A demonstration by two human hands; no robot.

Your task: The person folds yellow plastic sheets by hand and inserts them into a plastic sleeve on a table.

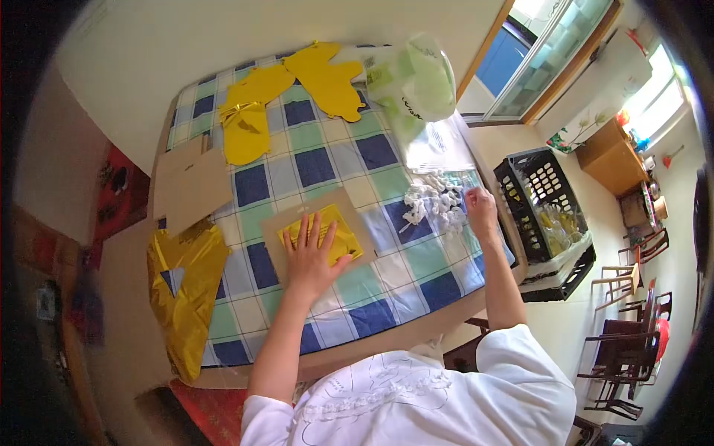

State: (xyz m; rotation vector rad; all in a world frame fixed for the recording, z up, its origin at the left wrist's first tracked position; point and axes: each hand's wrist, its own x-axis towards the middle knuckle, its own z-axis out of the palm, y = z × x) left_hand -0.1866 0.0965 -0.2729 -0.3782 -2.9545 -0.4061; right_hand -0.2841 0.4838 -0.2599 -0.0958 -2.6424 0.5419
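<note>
Folded gold foil (343, 239) on brown card (349, 204), near the middle of the checked cloth (331, 160) over the desk (405, 334). Left hand (303, 256) palm down on the foil, fingers spread wide, nothing gripped. Foil well within the card's outline, some dark print visible between the fingers; wording too small to read.

Right hand (482, 207) at the desk's right side, beside a loose heap of small white pieces (420, 204). Fingers drawn in narrow; not possible to tell whether anything is pinched between them. Clear plastic sleeves (442, 149) just beyond the heap, with a green and white plastic bag (428, 82) behind.

Step in hand, by judgement: steadying of the folded foil on the left, with selection or handling of a small white piece on the right. Called for in any next move: light, even pressure on the foil, no drag across the card, and a close pinch on one piece only, clear of its neighbours. Main risk, by judgement: tangling within the heap, or creasing and slipping of the thin foil.

Also noted: flat gold shapes (327, 82) at the far side, brown cardboard (190, 186) at the left, partly over a larger gold sheet (186, 275). Off the desk, on the right: black crate (513, 201) with clear-wrapped contents.
</note>
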